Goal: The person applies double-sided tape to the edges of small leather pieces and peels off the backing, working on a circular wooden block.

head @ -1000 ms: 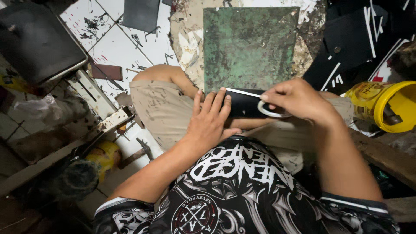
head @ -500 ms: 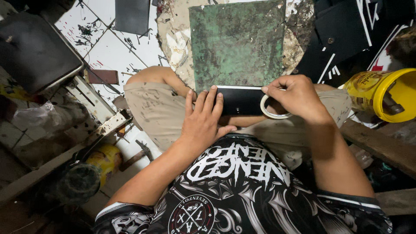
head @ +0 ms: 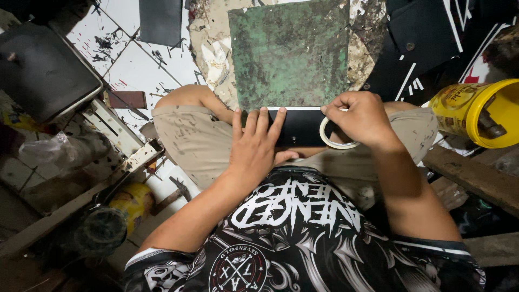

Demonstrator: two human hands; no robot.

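Tape, a white roll [head: 334, 136], sits against the right end of a flat black panel [head: 303, 127] lying across the person's lap; the right hand [head: 361, 118] is curled closed around the roll's top edge, fingers wrapped over it, while a white strip runs along the panel's far edge; the left hand [head: 257, 141] lies open and flat, fingers spread, pressing the panel down at its left part. The roll looks light and stiff enough to be pinched by its rim, though the sticky strip would likely cling and twist if let slack; the panel seems thin, rigid and smooth, probably slippery on cloth, so a flat palm on its face appears the surest hold. Just beyond the panel lies a worn green cutting mat [head: 289, 54] on a littered floor; a yellow bucket [head: 478, 111] lies tipped on its side at the right, well apart from the hands; a hammer [head: 172, 194] rests on the white tiles near the left knee; a dark case [head: 40, 73] stands farther off at the left.
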